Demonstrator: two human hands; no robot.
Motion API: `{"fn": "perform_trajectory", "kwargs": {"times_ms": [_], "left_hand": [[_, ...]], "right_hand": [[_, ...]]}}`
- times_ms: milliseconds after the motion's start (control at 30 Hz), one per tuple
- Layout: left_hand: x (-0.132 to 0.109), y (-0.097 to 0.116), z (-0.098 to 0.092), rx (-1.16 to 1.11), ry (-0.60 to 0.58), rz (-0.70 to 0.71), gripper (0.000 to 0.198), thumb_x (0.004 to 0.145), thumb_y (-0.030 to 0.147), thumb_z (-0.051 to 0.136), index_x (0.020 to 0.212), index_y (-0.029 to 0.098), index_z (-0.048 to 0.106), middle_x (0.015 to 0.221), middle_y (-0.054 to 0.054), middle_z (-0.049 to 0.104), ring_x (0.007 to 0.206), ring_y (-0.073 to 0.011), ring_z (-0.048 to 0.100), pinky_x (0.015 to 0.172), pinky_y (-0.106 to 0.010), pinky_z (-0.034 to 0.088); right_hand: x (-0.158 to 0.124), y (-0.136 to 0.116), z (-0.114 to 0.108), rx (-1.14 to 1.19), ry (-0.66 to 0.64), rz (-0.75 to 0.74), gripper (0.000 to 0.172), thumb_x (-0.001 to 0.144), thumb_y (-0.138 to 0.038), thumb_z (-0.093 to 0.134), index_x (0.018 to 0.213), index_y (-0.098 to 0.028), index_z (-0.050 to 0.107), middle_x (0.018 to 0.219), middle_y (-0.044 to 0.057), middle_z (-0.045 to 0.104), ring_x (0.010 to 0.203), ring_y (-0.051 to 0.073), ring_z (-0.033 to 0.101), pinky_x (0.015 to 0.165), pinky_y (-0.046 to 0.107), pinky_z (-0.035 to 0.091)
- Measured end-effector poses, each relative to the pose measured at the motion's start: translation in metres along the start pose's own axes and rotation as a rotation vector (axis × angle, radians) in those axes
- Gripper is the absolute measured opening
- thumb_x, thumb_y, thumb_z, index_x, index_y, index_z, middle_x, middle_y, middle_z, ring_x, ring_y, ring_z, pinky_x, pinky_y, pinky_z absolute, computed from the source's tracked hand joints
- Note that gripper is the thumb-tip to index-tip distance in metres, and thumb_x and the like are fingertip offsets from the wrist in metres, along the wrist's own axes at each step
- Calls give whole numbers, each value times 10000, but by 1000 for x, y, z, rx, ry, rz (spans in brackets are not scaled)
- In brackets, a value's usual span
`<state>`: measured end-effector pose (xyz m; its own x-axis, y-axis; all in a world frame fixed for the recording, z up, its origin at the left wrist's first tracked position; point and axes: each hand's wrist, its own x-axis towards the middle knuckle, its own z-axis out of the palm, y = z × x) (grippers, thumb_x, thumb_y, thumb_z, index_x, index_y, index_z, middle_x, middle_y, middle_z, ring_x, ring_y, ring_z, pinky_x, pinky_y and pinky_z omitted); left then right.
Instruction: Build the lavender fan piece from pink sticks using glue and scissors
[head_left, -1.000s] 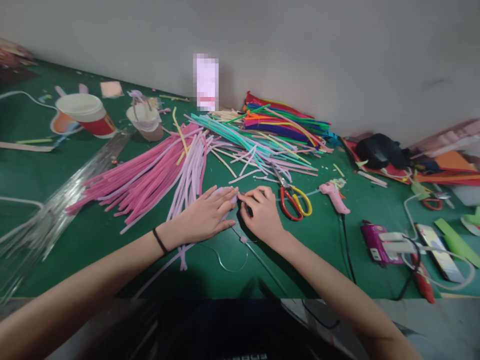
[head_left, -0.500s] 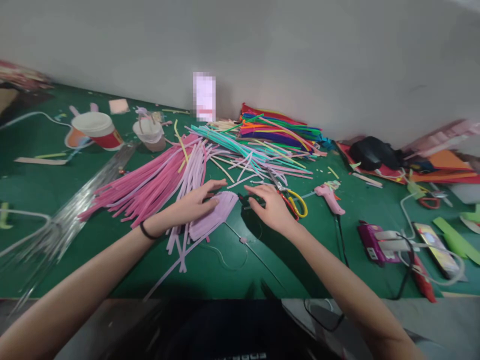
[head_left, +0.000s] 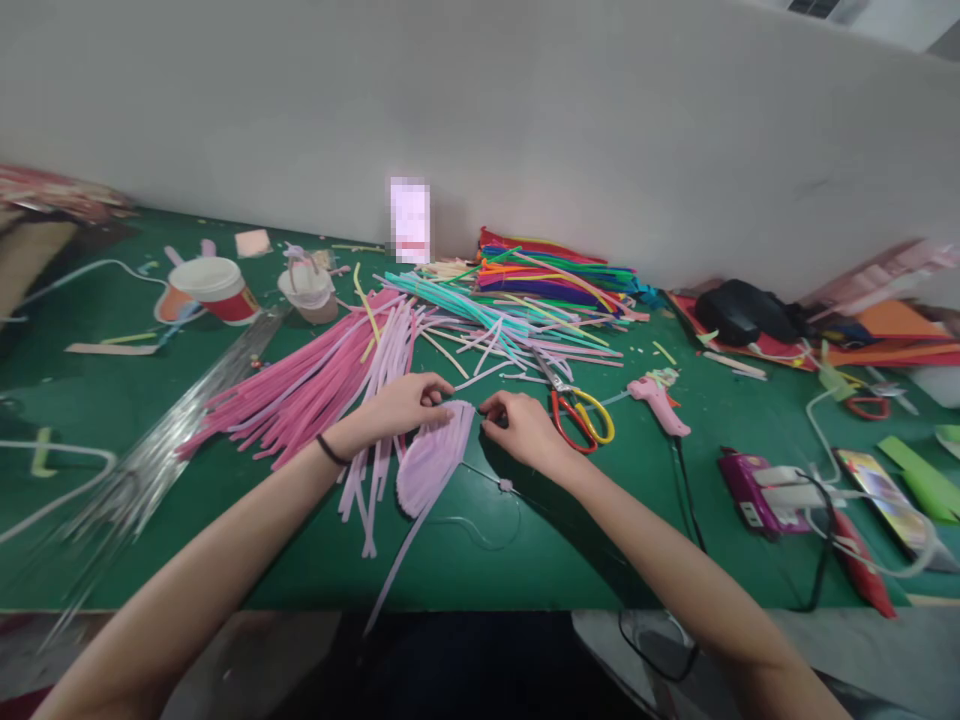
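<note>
A flat, petal-shaped lilac pipe-cleaner piece (head_left: 433, 462) lies between my hands, one long stem trailing toward the table's front edge. My left hand (head_left: 409, 408) is closed at its upper left edge, thumb against the lilac rows. Just right of the piece's top, my right hand (head_left: 519, 428) has its fingers curled into a pinch; what sits between the fingertips is too small to make out. Below the hands lies a thin stick with a small lilac knob (head_left: 505, 486), beside a loop of clear thread. Scissors (head_left: 581, 415) with red and yellow handles rest right of my right hand.
Pink pipe cleaners (head_left: 300, 400) fan out at left, beside silvery strips (head_left: 202, 400). Teal and multicoloured bundles (head_left: 555, 275) lie behind. A pink glue gun (head_left: 660, 405), a purple box (head_left: 754, 490) with cables and a phone (head_left: 885, 495) are at right. Paper cups (head_left: 217, 290) stand back left.
My fingers were stretched out and are now curled inward, the left ones at the lilac piece. The piece has turned steeper, its stem swinging right. The camera view has shifted slightly.
</note>
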<state>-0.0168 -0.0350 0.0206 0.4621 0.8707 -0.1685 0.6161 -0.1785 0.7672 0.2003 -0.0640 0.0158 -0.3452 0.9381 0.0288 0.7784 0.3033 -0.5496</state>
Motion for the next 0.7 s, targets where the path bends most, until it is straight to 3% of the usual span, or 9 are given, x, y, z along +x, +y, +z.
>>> {"fn": "perform_trajectory", "kwargs": {"times_ms": [133, 300, 467, 600, 700], "left_hand": [[-1, -4, 8, 257, 59, 139, 373, 711, 418, 661, 989, 170, 638, 983, -92, 658, 954, -268, 596, 814, -375, 470], [-3, -9, 10, 304, 53, 158, 304, 727, 403, 650, 908, 161, 610, 938, -94, 646, 943, -273, 588, 798, -369, 452], [-10, -6, 4, 28, 23, 83, 275, 761, 428, 634, 861, 190, 537, 755, -18, 622, 689, -177, 590, 608, -277, 430], [-15, 3, -1, -308, -19, -56, 343, 766, 471, 646, 912, 206, 485, 621, 39, 572, 488, -112, 475, 444, -218, 329], [-15, 8, -3, -412, 9, -99, 379, 733, 456, 696, 938, 208, 496, 624, 47, 576, 468, -91, 438, 424, -204, 293]], "right_hand": [[5, 2, 1, 10, -31, -15, 276, 763, -352, 734, 949, -158, 675, 869, 63, 694, 813, 183, 618, 733, 307, 436], [11, -5, 6, -12, -98, -41, 199, 741, -289, 746, 871, -155, 674, 829, 52, 680, 776, 176, 602, 702, 296, 419], [15, -11, 3, 197, -179, 62, 107, 760, -233, 706, 822, -160, 659, 711, 3, 651, 636, 121, 570, 602, 247, 399], [17, -9, -2, 506, -239, 130, 227, 788, -366, 693, 837, -149, 647, 716, 16, 657, 604, 110, 560, 566, 238, 418], [17, -10, -4, 633, -269, 137, 327, 786, -475, 679, 829, -152, 658, 754, 35, 680, 612, 111, 567, 555, 235, 420]]}}
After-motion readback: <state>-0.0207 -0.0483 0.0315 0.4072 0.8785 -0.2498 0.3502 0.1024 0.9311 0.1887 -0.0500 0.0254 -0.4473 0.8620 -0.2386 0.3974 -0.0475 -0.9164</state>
